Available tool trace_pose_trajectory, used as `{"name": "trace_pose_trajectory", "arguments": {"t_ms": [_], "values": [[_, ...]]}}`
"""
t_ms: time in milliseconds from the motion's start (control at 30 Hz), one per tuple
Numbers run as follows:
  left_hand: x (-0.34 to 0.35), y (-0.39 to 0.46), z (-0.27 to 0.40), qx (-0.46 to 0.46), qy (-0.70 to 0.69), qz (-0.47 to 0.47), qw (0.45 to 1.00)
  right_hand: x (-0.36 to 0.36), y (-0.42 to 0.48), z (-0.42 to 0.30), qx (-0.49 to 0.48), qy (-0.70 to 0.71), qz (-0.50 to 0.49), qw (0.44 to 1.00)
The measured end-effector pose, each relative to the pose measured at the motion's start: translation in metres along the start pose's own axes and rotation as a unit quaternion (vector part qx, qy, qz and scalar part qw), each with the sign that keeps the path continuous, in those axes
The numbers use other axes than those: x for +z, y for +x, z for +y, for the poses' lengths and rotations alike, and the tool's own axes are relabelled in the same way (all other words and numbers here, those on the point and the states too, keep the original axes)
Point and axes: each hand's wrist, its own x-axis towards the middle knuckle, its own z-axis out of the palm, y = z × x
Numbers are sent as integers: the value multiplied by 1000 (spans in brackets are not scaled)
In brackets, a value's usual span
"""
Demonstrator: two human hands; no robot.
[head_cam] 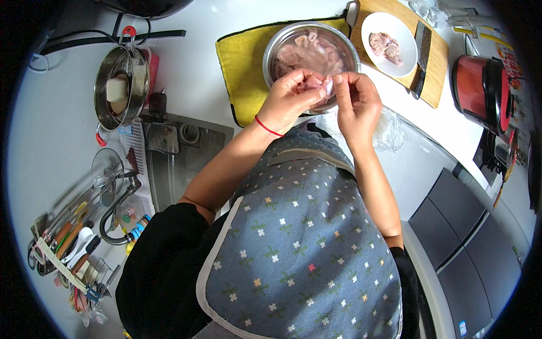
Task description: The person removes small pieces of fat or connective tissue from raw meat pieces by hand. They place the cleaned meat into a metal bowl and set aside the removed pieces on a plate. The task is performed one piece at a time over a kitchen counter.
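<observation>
A steel bowl (267,72) of water with pale pink raw meat pieces (312,53) in it stands on a yellow cloth (243,72). Over its near rim, my left hand (292,99) holds a piece of raw meat (315,86) between thumb and fingers. My right hand (359,95) pinches the right edge of that piece with thumb and forefinger. Further right, more raw meat (385,47) lies in a white dish (402,31) on a wooden cutting board (438,63), beside a cleaver (422,55).
A sink (194,163) lies at the left, with a steel pot (142,89) beyond it and a utensil rack (63,262) nearer. A red cooker (476,91) stands at the right. A clear plastic bag (389,131) is at the counter's near edge.
</observation>
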Motion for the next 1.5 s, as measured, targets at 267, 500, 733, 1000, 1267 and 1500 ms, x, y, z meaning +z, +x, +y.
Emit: {"name": "trace_pose_trajectory", "arguments": {"t_ms": [267,500,733,1000,1267,1500], "values": [[-6,-2,6,-47,-35,-16,998,-4,6,23,121,139,-2,983],[-6,-1,8,-40,-46,-19,998,-11,7,6,173,282,-103,938],[-9,3,-1,0,33,-20,999,-5,0,3,100,157,-89,978],[-4,1,6,-3,80,-12,997,-2,7,15,192,265,-45,944],[1,1,11,3,72,-3,997,-12,9,27,159,234,-10,959],[-6,4,1,85,163,11,983,-9,0,-2,-48,39,-64,996]]}}
